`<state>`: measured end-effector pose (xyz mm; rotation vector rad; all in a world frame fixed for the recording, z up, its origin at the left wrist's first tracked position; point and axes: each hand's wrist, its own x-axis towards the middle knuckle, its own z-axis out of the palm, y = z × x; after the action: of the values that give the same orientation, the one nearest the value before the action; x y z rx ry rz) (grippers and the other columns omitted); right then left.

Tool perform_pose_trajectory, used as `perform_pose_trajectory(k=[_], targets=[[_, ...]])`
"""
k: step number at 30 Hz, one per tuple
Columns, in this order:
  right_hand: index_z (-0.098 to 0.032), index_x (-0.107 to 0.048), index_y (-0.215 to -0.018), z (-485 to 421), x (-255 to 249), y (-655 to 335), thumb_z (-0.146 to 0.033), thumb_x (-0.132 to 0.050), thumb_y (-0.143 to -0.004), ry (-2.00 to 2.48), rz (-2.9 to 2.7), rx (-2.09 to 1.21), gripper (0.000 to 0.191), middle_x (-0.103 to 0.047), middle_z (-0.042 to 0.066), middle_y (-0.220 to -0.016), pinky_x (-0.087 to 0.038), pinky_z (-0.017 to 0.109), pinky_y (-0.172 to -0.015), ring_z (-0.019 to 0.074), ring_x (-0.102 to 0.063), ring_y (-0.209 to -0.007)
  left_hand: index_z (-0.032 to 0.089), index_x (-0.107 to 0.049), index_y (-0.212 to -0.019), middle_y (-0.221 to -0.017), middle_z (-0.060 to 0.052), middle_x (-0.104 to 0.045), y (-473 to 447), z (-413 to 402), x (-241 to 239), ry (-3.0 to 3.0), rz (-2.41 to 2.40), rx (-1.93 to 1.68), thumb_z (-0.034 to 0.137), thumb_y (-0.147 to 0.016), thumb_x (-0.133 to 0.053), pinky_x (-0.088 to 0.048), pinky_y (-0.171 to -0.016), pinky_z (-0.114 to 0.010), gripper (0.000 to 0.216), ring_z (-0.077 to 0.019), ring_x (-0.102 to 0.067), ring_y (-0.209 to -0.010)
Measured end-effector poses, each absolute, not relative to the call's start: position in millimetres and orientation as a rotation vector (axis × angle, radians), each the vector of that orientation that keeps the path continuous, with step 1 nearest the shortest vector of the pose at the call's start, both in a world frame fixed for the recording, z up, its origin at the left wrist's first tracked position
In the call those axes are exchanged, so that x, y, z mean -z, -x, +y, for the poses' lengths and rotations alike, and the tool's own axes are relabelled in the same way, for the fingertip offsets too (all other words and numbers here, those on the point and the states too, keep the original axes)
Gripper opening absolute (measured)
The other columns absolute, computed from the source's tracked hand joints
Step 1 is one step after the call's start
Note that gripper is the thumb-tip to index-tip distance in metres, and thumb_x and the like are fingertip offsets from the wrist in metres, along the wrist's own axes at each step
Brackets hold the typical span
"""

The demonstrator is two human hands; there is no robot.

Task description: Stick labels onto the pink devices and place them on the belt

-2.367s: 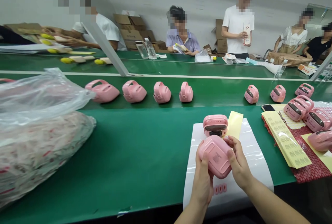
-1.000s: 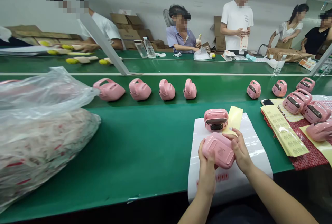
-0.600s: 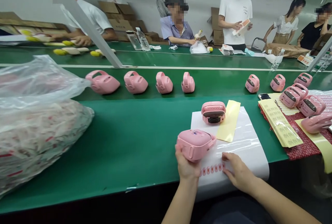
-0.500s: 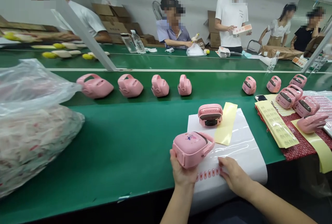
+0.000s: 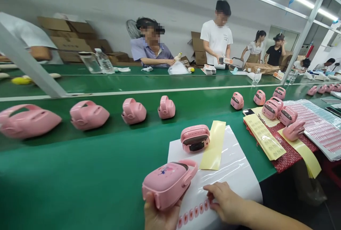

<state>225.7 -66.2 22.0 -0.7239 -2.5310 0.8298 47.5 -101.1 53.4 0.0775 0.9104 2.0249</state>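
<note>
My left hand (image 5: 157, 217) grips a pink handled device (image 5: 168, 183) from below, holding it just above the table's near edge with its decorated face up. My right hand (image 5: 226, 203) rests on a white backing sheet (image 5: 231, 173), fingertips pinched at a row of small red stickers (image 5: 194, 213); whether they hold one I cannot make out. A second pink device (image 5: 195, 138) stands on the sheet's far end beside a yellow paper strip (image 5: 214, 148).
Several pink devices (image 5: 133, 110) stand in a row on the green conveyor (image 5: 106, 91). More pink devices (image 5: 286, 116), yellow label sheets (image 5: 263, 136) and sticker sheets (image 5: 319, 130) lie at my right. Several people work across the far belt, with cardboard boxes (image 5: 69, 38) behind.
My left hand carried the pink device left and down toward the near edge. My right hand let go of it and dropped onto the sticker row. My view swung right; the plastic bag left the frame.
</note>
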Motion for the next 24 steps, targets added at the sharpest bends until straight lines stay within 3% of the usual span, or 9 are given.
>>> perform_pose_trajectory(k=[7,13,17,24], targets=[[-0.018,-0.036,-0.130,-73.6,-19.9,-232.9,-0.005,-0.051,-0.067,0.700,-2.500,-0.914,0.066,-0.055,0.010,-0.106,-0.047,0.033,-0.087,0.0217,-0.054,-0.095,0.031,-0.065,-0.095,-0.108,0.002,-0.066,-49.8,-110.5,-64.9,0.011,0.987,-1.979,0.061,-0.044,-0.071,-0.057,-0.057,-0.029,0.059,-0.0322,-0.045,-0.118],[-0.021,-0.036,-0.129,-82.5,-13.8,-242.0,-0.002,-0.048,-0.071,0.679,-2.407,-0.966,0.063,-0.055,0.009,-0.106,-0.048,0.035,-0.087,0.0205,-0.055,-0.096,0.027,-0.063,-0.101,-0.092,-0.002,-0.070,-51.0,-120.2,-49.5,0.103,0.920,-1.950,0.050,-0.064,-0.061,-0.056,-0.066,-0.039,0.043,-0.0301,-0.059,-0.099],[-0.022,-0.038,-0.129,-82.2,-7.8,-241.3,0.000,-0.049,-0.071,0.701,-2.364,-0.869,0.063,-0.054,0.012,-0.115,-0.048,0.041,-0.088,0.0240,-0.055,-0.100,0.027,-0.059,-0.111,-0.093,-0.003,-0.071,-51.7,-123.9,-40.6,0.151,0.768,-1.981,0.048,-0.074,-0.055,-0.055,-0.065,-0.036,0.043,-0.0246,-0.064,-0.083],[-0.029,-0.042,-0.128,-90.9,12.7,-239.2,-0.010,-0.040,-0.086,0.602,-2.218,-0.712,0.047,-0.061,0.009,-0.097,-0.053,0.042,-0.076,0.0224,-0.060,-0.086,0.027,-0.054,-0.120,-0.106,-0.005,-0.067,-53.0,-123.0,-35.5,0.052,0.718,-1.994,0.047,-0.074,-0.060,-0.055,-0.068,-0.039,0.050,-0.0265,-0.062,-0.092]])
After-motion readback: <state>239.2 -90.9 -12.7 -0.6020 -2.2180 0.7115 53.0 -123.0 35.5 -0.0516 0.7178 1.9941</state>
